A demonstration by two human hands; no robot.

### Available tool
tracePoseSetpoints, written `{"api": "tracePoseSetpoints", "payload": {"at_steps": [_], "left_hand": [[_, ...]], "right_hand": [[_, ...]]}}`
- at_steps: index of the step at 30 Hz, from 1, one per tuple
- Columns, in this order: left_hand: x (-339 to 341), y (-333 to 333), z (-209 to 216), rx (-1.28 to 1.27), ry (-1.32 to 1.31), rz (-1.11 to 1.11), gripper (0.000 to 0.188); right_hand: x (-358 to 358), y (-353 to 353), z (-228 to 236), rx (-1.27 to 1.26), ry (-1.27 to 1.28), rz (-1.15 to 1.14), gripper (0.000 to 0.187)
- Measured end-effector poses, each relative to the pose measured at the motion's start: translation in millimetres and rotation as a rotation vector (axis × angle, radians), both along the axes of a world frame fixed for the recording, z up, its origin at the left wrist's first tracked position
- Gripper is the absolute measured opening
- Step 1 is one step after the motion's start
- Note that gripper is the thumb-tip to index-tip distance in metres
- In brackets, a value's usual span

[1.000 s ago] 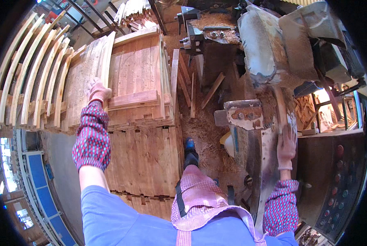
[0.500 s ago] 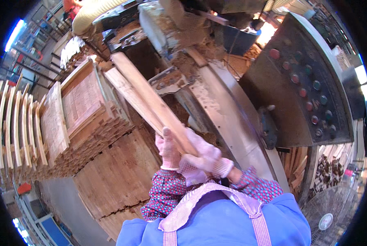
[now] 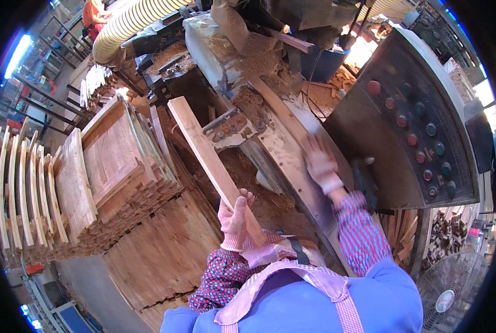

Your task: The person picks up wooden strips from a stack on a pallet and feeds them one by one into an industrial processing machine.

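My left hand (image 3: 235,221), in a pale pink glove, is closed around the lower part of a long wooden strip (image 3: 203,152). That strip slants up and away to the left, above the gap beside the machine. On the machine's metal bed (image 3: 292,166) lies a second wooden strip (image 3: 278,110), its far end at the dust-covered machine head (image 3: 259,55). My gloved right hand (image 3: 321,164) is on the near end of this second strip, slightly blurred, its fingers stretched along the wood and partly around it.
A panel with red and green buttons (image 3: 420,127) stands to the right of the bed. Stacked wooden strips (image 3: 115,161) rise on the left beside a wooden board (image 3: 153,250). A ribbed hose (image 3: 140,25) crosses the far left. A fan (image 3: 445,299) stands at lower right.
My hands have parted. The right one has moved up and right onto the metal bed with one of the two strips; the left keeps the other.
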State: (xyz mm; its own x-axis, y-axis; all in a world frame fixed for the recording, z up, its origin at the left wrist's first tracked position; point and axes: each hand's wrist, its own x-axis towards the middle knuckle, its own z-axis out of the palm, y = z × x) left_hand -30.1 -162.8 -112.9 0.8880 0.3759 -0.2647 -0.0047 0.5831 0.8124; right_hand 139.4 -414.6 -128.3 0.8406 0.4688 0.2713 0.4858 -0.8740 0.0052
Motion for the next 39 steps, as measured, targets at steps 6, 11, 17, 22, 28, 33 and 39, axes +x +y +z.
{"api": "tracePoseSetpoints", "payload": {"at_steps": [6, 11, 17, 22, 28, 33, 39], "left_hand": [[28, 6, -1, -0.021, -0.079, 0.085, 0.036], [39, -13, 3, 0.031, -0.056, 0.002, 0.037], [31, 90, 12, 1.466, -0.106, -0.175, 0.071], [54, 348, 15, 2.013, 0.81, 0.28, 0.086], [41, 525, 46, 1.873, 1.724, 0.139, 0.095], [25, 574, 28, 1.81, 1.699, 0.053, 0.083], [10, 475, 58, 0.633, 0.765, 0.096, 0.066]], "right_hand": [[79, 79, 19, 0.454, 0.056, 0.073, 0.045], [-80, 93, 43, 0.797, 0.873, 0.301, 0.086], [-207, -39, 34, 0.418, 0.474, -0.05, 0.082], [-254, -126, -19, 0.187, 0.309, -0.201, 0.068], [-45, -6, 4, -0.215, 0.153, -0.16, 0.053], [63, 13, -27, -0.206, 0.068, -0.023, 0.053], [96, 96, -4, 0.21, -0.126, 0.051, 0.052]]}}
